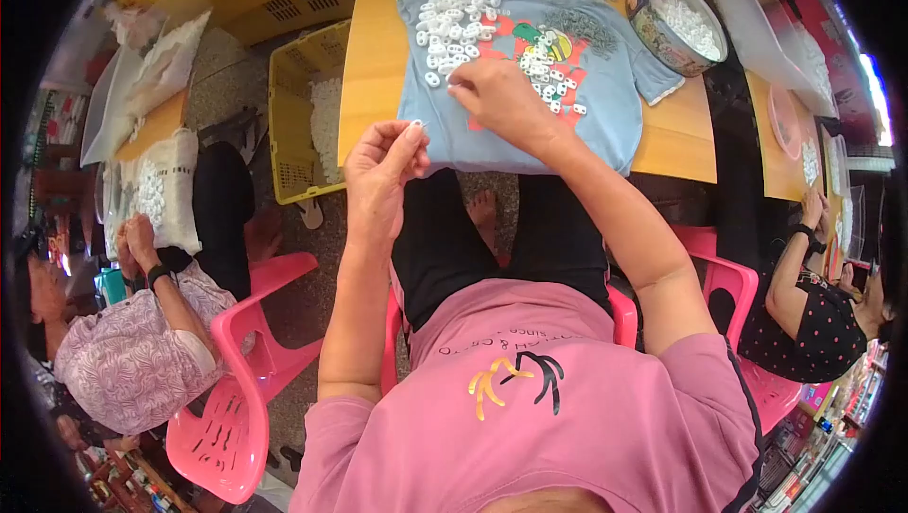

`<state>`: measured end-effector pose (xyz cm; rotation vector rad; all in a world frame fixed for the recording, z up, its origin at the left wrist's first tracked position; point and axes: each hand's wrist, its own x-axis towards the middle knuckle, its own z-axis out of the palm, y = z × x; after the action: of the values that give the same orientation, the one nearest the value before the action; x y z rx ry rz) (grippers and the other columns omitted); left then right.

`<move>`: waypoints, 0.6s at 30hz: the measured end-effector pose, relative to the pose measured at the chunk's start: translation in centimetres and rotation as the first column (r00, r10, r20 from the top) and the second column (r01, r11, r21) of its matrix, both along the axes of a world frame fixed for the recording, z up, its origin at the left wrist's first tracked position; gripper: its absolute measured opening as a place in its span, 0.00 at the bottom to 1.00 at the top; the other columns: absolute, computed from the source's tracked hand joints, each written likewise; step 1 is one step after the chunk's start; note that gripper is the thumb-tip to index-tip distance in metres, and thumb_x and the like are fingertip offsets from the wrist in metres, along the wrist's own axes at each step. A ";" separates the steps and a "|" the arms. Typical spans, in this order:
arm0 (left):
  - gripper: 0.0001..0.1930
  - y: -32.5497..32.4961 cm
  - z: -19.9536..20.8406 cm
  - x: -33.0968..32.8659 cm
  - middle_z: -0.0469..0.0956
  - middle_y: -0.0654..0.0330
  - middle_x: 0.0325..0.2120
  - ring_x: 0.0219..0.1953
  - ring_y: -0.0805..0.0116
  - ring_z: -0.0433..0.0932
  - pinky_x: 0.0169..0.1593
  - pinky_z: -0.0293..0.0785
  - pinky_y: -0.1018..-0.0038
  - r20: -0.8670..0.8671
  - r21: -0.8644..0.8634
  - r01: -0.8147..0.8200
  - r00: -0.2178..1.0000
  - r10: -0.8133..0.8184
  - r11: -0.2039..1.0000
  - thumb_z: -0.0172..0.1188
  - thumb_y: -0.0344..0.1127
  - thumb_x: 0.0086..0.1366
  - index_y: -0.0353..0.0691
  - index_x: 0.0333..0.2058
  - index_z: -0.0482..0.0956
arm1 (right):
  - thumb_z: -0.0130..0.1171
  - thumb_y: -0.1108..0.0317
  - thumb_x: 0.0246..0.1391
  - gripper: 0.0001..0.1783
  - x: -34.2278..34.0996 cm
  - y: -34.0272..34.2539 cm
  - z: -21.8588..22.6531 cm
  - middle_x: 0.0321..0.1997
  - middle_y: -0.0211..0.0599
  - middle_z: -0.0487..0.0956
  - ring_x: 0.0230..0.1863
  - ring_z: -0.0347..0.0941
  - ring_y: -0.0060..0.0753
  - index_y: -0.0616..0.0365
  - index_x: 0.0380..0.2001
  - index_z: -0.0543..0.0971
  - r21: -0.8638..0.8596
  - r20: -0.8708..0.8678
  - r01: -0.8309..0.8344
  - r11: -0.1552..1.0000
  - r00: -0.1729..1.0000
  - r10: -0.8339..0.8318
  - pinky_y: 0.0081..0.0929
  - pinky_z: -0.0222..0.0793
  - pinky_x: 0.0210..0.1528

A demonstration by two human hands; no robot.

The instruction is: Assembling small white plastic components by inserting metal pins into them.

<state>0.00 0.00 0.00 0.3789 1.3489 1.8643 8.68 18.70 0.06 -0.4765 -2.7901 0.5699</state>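
My left hand (383, 168) is closed in front of the table's near edge. Between its thumb and forefinger it pinches a small white plastic piece (417, 123) with a thin metal bit sticking out. Over the blue cloth (430, 149), my right hand (506, 104) has its thumb and forefinger pinched on another small white plastic piece (451, 81). Just beyond those fingertips lies a pile of white oval pieces (449, 26) with holes. To the right are white squarish pieces (541, 69) with dark holes, and past them a heap of small grey metal parts (586, 29).
A round tin (643, 26) of white pieces stands at the table's (676, 139) right. More pieces are strewn at the far edge. On the floor at left is a yellow crate (288, 168). Co-workers sit on both sides, near pink chairs (251, 399).
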 end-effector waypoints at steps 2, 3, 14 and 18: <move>0.08 0.8 0.7 0.5 0.78 0.62 0.29 0.26 0.78 0.74 0.30 0.69 0.83 0.024 0.045 0.035 0.999 -0.036 0.998 0.62 0.33 0.64 0.36 0.37 0.76 | 0.60 0.63 0.58 0.15 1.2 -0.1 1.4 0.31 0.33 0.81 0.32 0.79 0.27 0.58 0.45 0.81 -0.590 -0.094 0.059 0.805 0.986 -0.141 0.27 0.77 0.39; 0.08 1.2 0.8 1.1 0.78 0.62 0.29 0.26 0.78 0.74 0.30 0.69 0.83 0.026 0.043 0.030 0.999 -0.031 0.999 0.62 0.33 0.64 0.36 0.37 0.76 | 0.60 0.63 0.58 0.15 2.0 -0.2 1.6 0.31 0.33 0.81 0.32 0.79 0.27 0.58 0.45 0.81 -0.592 -0.092 0.055 0.804 0.986 -0.136 0.27 0.77 0.39; 0.07 4.5 3.3 4.5 0.78 0.60 0.28 0.26 0.77 0.74 0.29 0.68 0.82 0.090 0.247 0.105 0.987 -0.131 0.963 0.60 0.32 0.65 0.36 0.36 0.73 | 0.58 0.69 0.60 0.13 6.8 -2.6 4.5 0.31 0.31 0.79 0.27 0.72 0.17 0.64 0.45 0.79 -0.954 -0.299 -0.251 0.165 0.842 -0.449 0.17 0.73 0.31; 0.07 5.0 3.5 5.3 0.78 0.60 0.28 0.26 0.77 0.74 0.30 0.68 0.82 0.087 0.270 0.102 0.988 -0.130 0.957 0.60 0.31 0.65 0.35 0.37 0.73 | 0.58 0.70 0.61 0.12 7.1 -3.0 4.6 0.31 0.29 0.78 0.26 0.70 0.16 0.64 0.45 0.78 -0.926 -0.371 -0.273 0.261 0.784 -0.498 0.15 0.70 0.30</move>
<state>5.26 5.01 3.45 0.4802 0.9877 1.9414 15.76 15.70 4.68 -0.5453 -1.3839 2.0101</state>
